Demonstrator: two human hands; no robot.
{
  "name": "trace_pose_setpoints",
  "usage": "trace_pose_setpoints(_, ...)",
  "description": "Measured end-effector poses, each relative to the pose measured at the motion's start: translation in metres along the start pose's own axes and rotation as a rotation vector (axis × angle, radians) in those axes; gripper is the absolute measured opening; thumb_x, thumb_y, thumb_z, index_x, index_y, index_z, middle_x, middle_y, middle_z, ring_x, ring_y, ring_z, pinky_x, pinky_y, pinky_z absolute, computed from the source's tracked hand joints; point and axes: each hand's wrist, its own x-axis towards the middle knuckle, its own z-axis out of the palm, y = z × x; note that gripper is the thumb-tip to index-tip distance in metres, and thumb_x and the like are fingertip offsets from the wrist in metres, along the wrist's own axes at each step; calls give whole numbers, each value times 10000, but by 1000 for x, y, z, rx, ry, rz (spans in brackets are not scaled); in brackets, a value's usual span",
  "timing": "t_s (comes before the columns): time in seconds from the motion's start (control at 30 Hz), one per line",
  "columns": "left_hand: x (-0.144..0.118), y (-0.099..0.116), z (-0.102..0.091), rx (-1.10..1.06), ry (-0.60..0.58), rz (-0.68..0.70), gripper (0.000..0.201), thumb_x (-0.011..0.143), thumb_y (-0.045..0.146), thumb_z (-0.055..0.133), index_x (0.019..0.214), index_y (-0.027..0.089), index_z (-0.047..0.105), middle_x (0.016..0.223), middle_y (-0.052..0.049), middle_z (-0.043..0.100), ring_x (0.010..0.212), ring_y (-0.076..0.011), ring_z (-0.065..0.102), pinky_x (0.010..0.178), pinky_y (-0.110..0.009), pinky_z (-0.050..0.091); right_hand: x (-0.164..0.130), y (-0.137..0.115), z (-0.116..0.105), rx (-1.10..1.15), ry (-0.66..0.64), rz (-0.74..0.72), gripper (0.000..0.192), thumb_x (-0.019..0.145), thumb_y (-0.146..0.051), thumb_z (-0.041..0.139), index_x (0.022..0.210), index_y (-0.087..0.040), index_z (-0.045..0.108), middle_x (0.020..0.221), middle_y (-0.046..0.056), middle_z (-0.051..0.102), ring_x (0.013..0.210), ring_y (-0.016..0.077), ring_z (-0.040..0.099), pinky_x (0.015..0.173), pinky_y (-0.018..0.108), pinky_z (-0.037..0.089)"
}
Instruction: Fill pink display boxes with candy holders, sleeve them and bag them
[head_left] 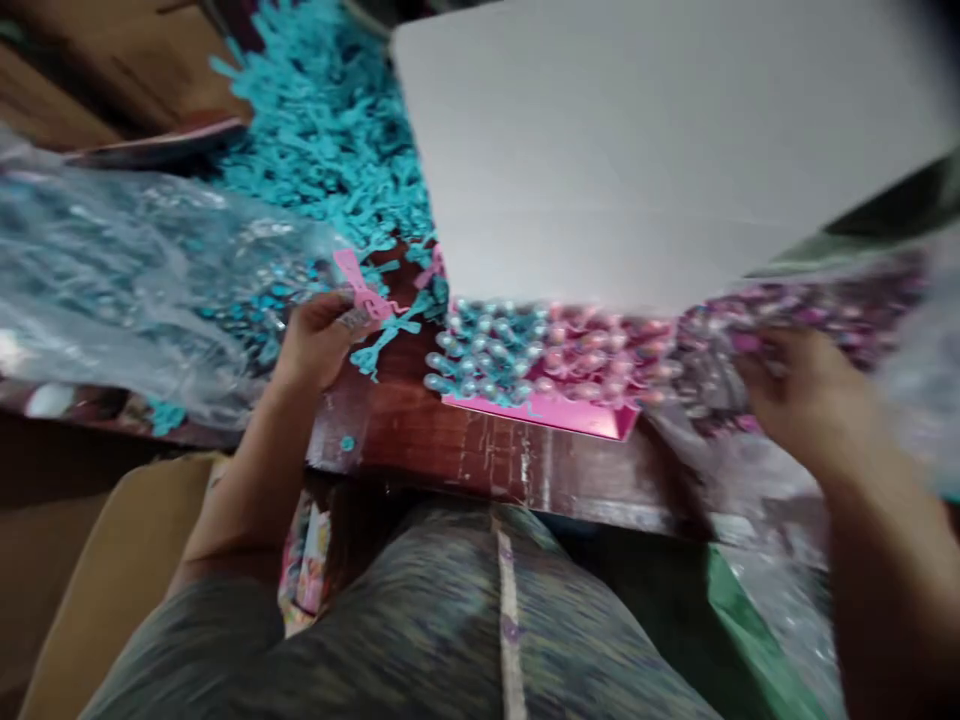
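Lap: grey patterned trousers, nearest of all, below the worktop [487, 465] edge.
Landmark: pink tray [551, 412] at the front edge of the worktop, filled with small blue and pink beads.
Left hand [319, 340]: just left of the tray, grip closed on a small pink bow [358, 285]; a blue bow [390, 335] lies touching beside it.
Right hand [806, 395]: right of the tray, at a clear bag [795, 300] of pink pieces; too blurred to tell whether the grip is closed.
Handling: the bows look light, thin and floppy; probably best pinched at the knot.
Left of tray: a clear bag of blue pieces [135, 270].
Behind tray: a white board [645, 150], and a heap of blue bows [330, 130] farther left.
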Motion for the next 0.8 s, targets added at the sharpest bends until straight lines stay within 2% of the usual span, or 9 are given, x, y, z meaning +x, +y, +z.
trace_pose_setpoints(0.03,-19,6,5,-119,25,-60,308,714,459,955,860,271,760,912,39,786,944,-209,743,913,-448,642,-11,-22,-9,13,67,-43,485,1041,-432,539,1479,-239,617,1054,232,745,920,366,733,749,467,580)
trace_pose_setpoints(0.1,-56,17,24,-291,43,-114,337,723,443,943,932,274,740,1002,23,802,981,-214,765,891,-433,660,-33,-77,-26,111,129,-153,545,1046,-375,577,1587,-414,522,1051,151,760,899,335,741,740,464,602)
trace_pose_setpoints(0.17,-89,21,52,-336,-40,-130,354,799,483,881,1027,265,719,1135,-32,800,1037,-244,777,877,-442,673,-50,-138,-38,301,67,-254,679,1026,-302,641,1632,-518,422,1088,82,762,900,298,759,737,437,642)
trace_pose_setpoints(0.23,-117,22,83,-344,-179,-137,359,884,532,798,1093,256,703,1211,-70,785,1071,-257,776,887,-452,677,-56,-188,-38,518,48,-296,689,1010,-252,692,1611,-487,452,1031,26,774,826,247,760,722,389,661)
trace_pose_setpoints(0.3,-135,20,107,-336,-269,-101,341,927,533,762,1113,252,705,1215,-71,784,1091,-240,767,937,-439,664,-55,-214,-30,648,86,-271,595,986,-219,737,1524,-401,559,1047,22,789,866,229,773,773,371,670)
trace_pose_setpoints(0.4,-145,18,124,-239,-335,3,317,877,462,850,1059,229,737,1107,-55,800,1041,-211,757,967,-390,639,-57,-215,-22,687,113,-228,416,976,-186,751,1366,-310,674,1094,46,800,964,228,782,841,370,673)
trace_pose_setpoints(0.53,-144,21,119,-194,-434,-1,313,822,447,908,991,208,797,987,-49,815,911,-200,758,866,-343,635,-66,-199,-28,673,64,-284,324,992,-188,734,1305,-266,704,1084,60,802,969,210,785,860,354,681)
trace_pose_setpoints(0.7,-149,17,120,-87,-422,61,132,912,359,837,958,236,842,1014,-49,813,976,-203,758,935,-366,622,-71,-188,-29,652,25,-398,312,997,-196,729,1304,-248,716,1151,69,809,1035,211,790,951,362,678)
trace_pose_setpoints(0.8,-151,11,129,-19,-411,172,79,918,275,829,990,247,849,1008,-48,811,989,-194,752,943,-357,619,-75,-183,-23,694,-74,-323,223,1020,-269,707,1238,-242,749,1143,65,818,1025,214,795,938,369,679)
